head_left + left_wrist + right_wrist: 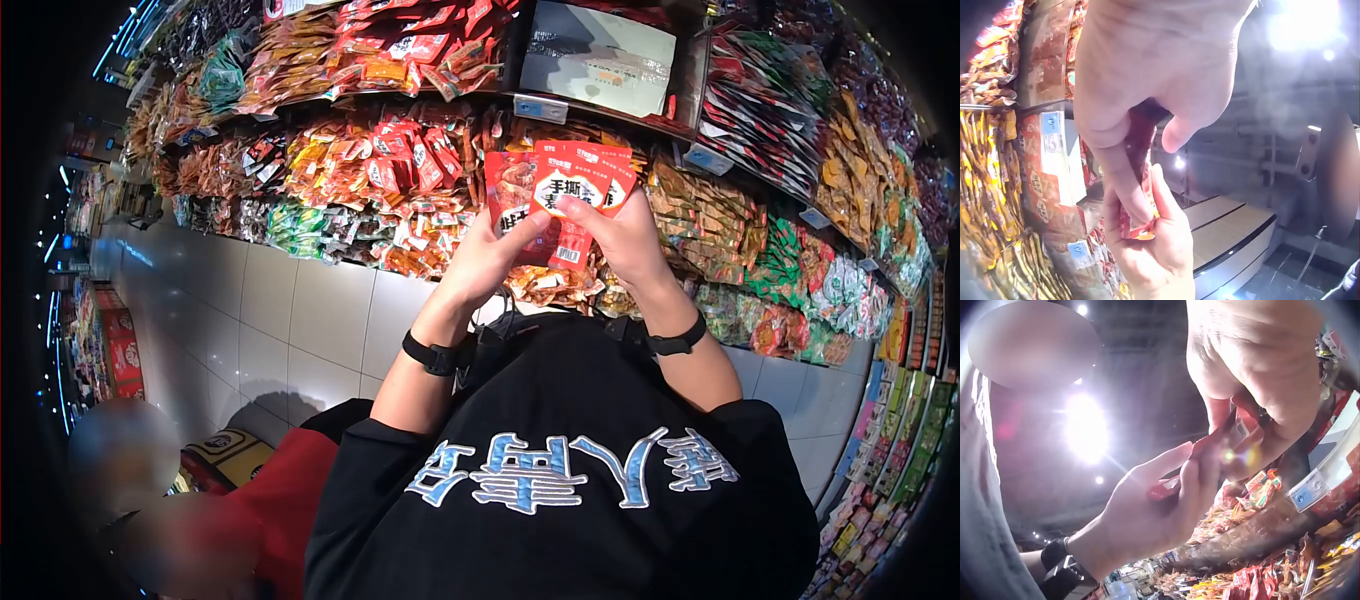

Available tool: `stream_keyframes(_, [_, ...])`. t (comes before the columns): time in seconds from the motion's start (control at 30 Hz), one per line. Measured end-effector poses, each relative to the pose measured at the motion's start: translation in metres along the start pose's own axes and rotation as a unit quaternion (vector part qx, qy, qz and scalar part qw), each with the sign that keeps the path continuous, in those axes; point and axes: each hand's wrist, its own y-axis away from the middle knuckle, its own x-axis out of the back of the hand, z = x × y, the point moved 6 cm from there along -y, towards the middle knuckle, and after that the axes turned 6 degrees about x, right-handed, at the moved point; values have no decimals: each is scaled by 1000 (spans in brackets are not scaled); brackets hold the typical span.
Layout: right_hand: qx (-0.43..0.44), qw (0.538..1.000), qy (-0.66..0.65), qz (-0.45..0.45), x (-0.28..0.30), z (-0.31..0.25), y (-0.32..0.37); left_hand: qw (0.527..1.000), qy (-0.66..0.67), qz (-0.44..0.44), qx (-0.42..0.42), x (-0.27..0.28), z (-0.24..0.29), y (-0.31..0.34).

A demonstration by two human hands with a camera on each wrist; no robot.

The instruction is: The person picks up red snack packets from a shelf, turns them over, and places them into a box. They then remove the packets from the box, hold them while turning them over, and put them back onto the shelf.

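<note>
In the head view, both hands hold red snack packets in front of the chest, above the shelf edge. My left hand (485, 262) grips a red packet (512, 182) printed with a food picture, its thumb lying across the front. Beside and overlapping it, my right hand (633, 240) pinches another red packet (590, 162) with a white label and black Chinese characters. A barcode shows lower down between the hands. Seen from the left wrist, the left fingers (1129, 181) curl over the packets' edge. The right wrist view shows the packets (1210, 444) edge-on between both hands.
Tiered shelves hold piles of loose snack packets (340, 150). A white carton (598, 60) sits on the upper shelf, above a price tag (540, 108). Pale floor tiles (320, 320) run along the shelf base. At lower left is a person in red (290, 490).
</note>
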Motion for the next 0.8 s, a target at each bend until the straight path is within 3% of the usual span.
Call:
stream_keyframes(0.1, [6,1000,-12,16,21,-12,5,995,90,-7,40,-12,-12,-2])
stream_keyframes(0.17, [22,999,-22,41,37,-19,8,994,104,-30,14,-21,-14,0])
stream_keyframes(0.27, [42,992,-49,106,69,-30,7,994,-53,-55,-72,-27,-8,7])
stream_keyframes(0.3, [6,993,-42,113,81,-28,9,978,-87,-30,-187,-26,-5,10])
stream_keyframes(0.33, [-4,993,-45,108,86,-30,10,918,-256,-24,-302,-27,8,15])
stream_keyframes(0.37, [-13,993,-49,103,89,-33,10,816,-415,-18,-401,-31,16,21])
stream_keyframes(0.43, [-35,996,-55,68,85,-35,17,775,-464,31,-428,-44,25,32])
stream_keyframes(0.53, [-75,995,-65,4,70,-32,28,762,-475,55,-436,-59,24,36])
stream_keyframes(0.67, [-55,993,-90,-50,52,-28,37,753,-465,64,-461,-72,24,35])
stream_keyframes(0.8, [-116,981,-143,-65,43,-32,44,804,-405,47,-433,-67,13,26])
